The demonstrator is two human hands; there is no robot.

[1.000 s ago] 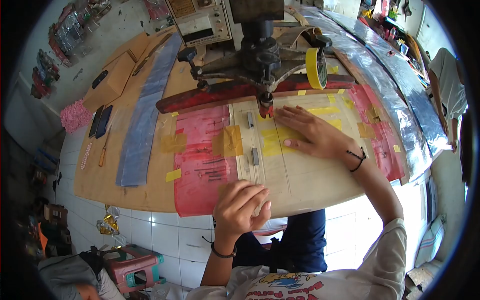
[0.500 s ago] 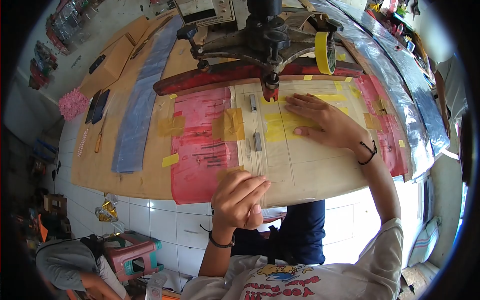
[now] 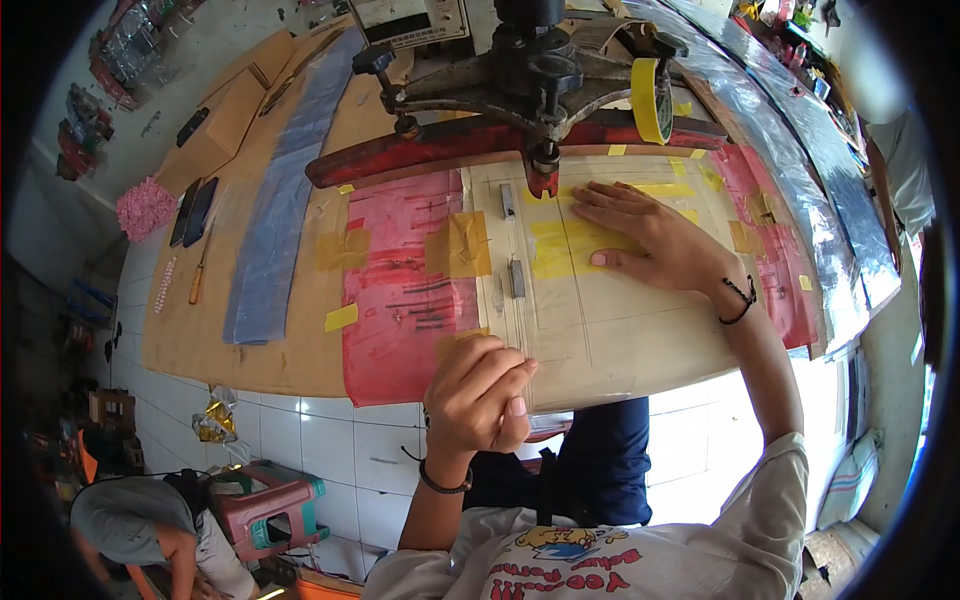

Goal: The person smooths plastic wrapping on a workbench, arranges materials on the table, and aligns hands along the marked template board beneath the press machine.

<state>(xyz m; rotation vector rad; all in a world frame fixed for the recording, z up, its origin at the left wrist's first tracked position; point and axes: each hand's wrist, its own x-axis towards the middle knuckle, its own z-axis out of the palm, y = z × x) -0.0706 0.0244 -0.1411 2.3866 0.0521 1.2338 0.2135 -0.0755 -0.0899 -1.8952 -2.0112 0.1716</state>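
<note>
My right hand [image 3: 645, 238] lies flat, fingers stretched out, on a pale sheet [image 3: 640, 330] with thin ruled lines and strips of yellow tape [image 3: 560, 255]. At the sheet's front edge, my left hand [image 3: 478, 392] is curled with thumb and fingertips together. Whatever it may pinch there is hidden. Two small grey metal bars [image 3: 517, 279] rest on the sheet, between my hands and beyond the left one. Left of them a red sheet [image 3: 395, 345] is held by brown tape [image 3: 468, 245]. Just beyond my right fingertips hangs the machine's red notched tip [image 3: 542, 183].
A machine head with black knobs [image 3: 555, 72] and a long red bar [image 3: 420, 150] spans the table. A yellow tape roll [image 3: 648, 102] hangs on it. Blue plastic strips [image 3: 270, 240], phones [image 3: 200, 212] and a screwdriver [image 3: 197, 275] lie left. Another person [image 3: 140, 525] bends near a stool [image 3: 265, 510].
My left thumb has risen closer to the fingertips, and that hand has shifted very slightly left. My right hand stays nearly still. The other person has bent lower.
</note>
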